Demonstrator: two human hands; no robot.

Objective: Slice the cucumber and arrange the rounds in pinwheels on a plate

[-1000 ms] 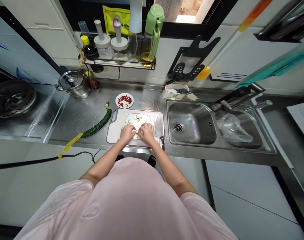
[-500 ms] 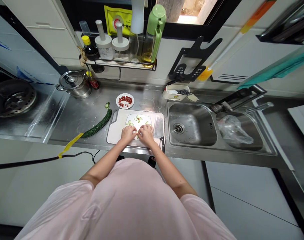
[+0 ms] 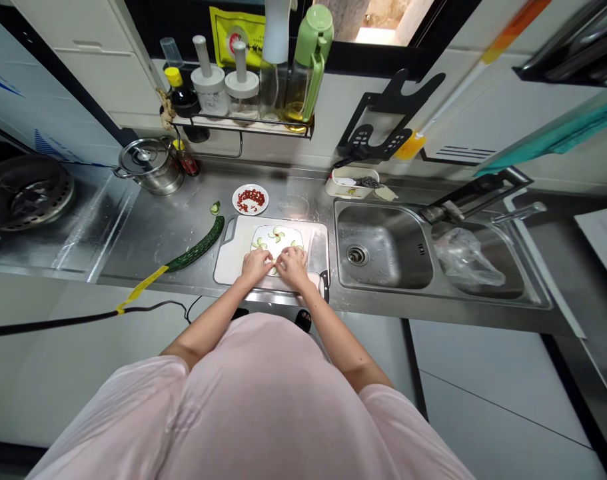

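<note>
My left hand (image 3: 256, 266) and my right hand (image 3: 292, 267) meet at the near part of a white square plate (image 3: 265, 231). Both have their fingers drawn together over cucumber slices at the plate's near edge; whatever lies between the fingertips is too small to name. Thin cucumber slices (image 3: 276, 234) form small pinwheel shapes on the plate, one with a red bit at its centre. Under the plate is a pale cutting board (image 3: 228, 259). A knife with a black handle (image 3: 324, 285) rests at the board's right edge. Behind the board stands a round plate of red pieces (image 3: 251, 199).
A dark green cucumber (image 3: 198, 251) and its cut end (image 3: 215, 207) lie to the left. Farther back is a steel pot (image 3: 153, 170). A double sink (image 3: 383, 247) is on the right, with a plastic bag (image 3: 466, 257) in it. Bottles stand on a wall rack (image 3: 243, 125).
The whole view has shifted slightly. Both hands stay over the near part of the square plate, with only slight finger movement.
</note>
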